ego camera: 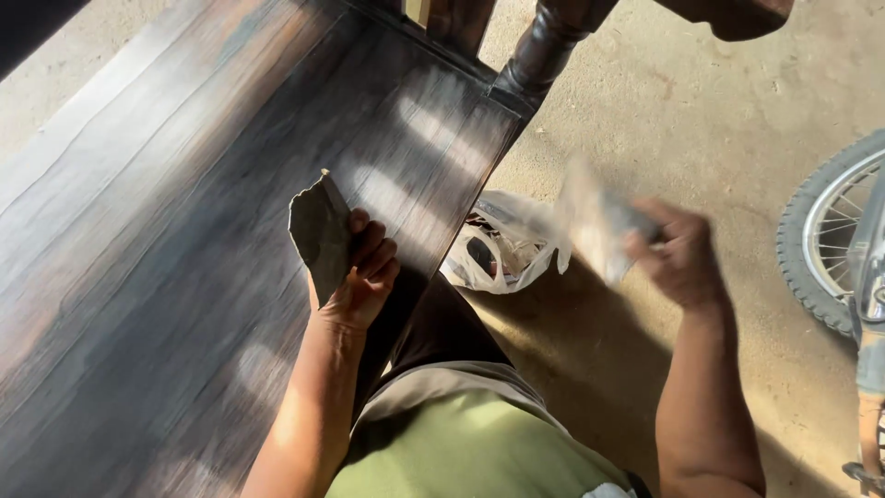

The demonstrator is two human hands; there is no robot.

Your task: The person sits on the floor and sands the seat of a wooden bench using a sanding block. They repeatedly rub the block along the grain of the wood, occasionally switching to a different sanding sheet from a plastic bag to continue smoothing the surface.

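My left hand (362, 277) is closed around a grey, worn piece of sandpaper (318, 232), held up just above the dark wooden bench seat (184, 184). My right hand (680, 254) is off to the right over the floor, blurred by motion, gripping another grey sheet (595, 221) that looks like sandpaper. The bench surface shows dark stain with paler rubbed streaks running along the grain.
A white plastic bag (502, 254) with things inside lies on the sandy concrete floor (701, 120) beside the bench edge. A turned dark wooden bench post (544, 46) rises at the top. A bicycle wheel (834, 231) stands at the right edge.
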